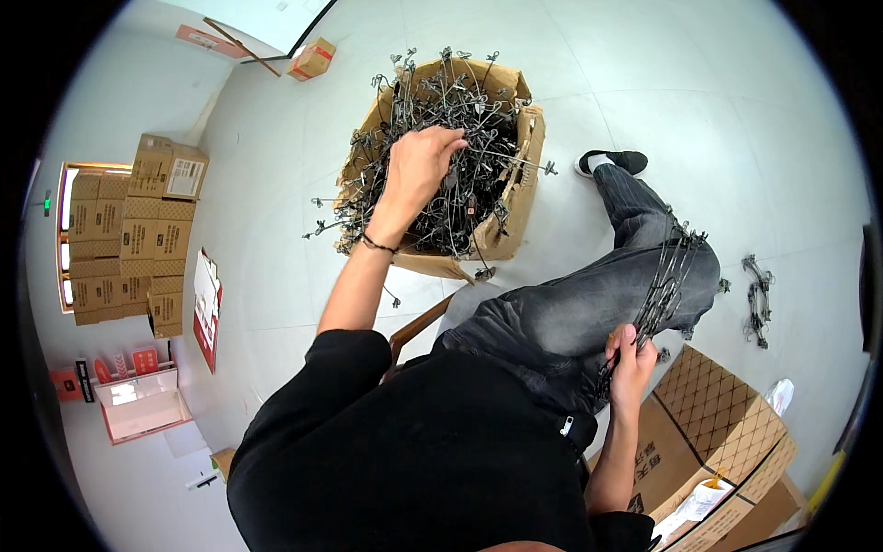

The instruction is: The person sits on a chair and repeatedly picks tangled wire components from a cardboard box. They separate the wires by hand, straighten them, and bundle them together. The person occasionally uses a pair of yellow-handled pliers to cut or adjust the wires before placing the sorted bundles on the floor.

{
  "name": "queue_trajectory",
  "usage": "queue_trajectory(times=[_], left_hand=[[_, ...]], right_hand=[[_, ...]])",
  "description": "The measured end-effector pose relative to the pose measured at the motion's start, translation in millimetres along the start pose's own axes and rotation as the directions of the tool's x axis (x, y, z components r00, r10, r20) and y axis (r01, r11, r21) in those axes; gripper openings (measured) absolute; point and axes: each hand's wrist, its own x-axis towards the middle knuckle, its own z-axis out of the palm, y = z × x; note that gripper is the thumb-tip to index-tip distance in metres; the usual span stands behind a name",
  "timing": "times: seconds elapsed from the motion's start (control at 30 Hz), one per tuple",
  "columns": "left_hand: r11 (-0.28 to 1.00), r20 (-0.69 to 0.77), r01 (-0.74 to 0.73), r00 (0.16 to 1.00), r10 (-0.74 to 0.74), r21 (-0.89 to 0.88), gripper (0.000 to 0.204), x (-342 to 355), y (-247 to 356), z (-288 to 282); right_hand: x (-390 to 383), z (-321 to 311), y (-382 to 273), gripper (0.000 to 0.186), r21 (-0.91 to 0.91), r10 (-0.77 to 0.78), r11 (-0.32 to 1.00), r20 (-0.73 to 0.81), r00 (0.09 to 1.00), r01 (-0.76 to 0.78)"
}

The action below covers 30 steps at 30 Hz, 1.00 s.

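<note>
A cardboard box full of tangled black wire pieces with clips at their ends, much like clip hangers, stands on the floor ahead of me. My left hand reaches over the heap, its fingers pressed together at the wires. What they pinch is hidden among the tangle. Low on the right, my right hand is closed around a bundle of black clip wires. That bundle lies across my leg in dark jeans, its clipped ends near the knee.
More clip wires lie on the floor to the right. A patterned carton stands beside my right forearm. Stacked cartons line the left wall, and a small box sits at the far left. Several wires stick out past the box's rim.
</note>
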Motion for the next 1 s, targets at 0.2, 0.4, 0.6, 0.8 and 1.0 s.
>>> queue_trajectory(times=[0.2,0.4,0.6,0.8,1.0], left_hand=[[0.901,-0.141,0.275,0.931,-0.336,-0.336,0.013,2,-22,-24],[0.924,-0.291,0.354,0.877,-0.382,-0.147,0.013,-22,-6,-17],[0.950,-0.225,0.155,0.970,-0.095,0.270,0.010,-74,21,2],[0.970,-0.336,0.033,0.941,0.052,0.241,0.013,-90,31,0],[0.938,0.046,0.301,0.949,-0.313,0.172,0.031,-113,42,30]], right_hand=[[0,1,-5,0.035,-0.009,0.007,1.000,-0.034,0.999,-0.008],[0,6,-9,0.044,0.020,0.008,1.000,-0.073,0.997,-0.006],[0,6,-3,0.038,0.006,0.044,0.999,-0.041,0.998,-0.044],[-2,6,-4,0.034,0.000,0.013,1.000,0.006,1.000,-0.013],[-2,5,-2,0.033,-0.022,0.027,0.999,-0.001,1.000,-0.027]])
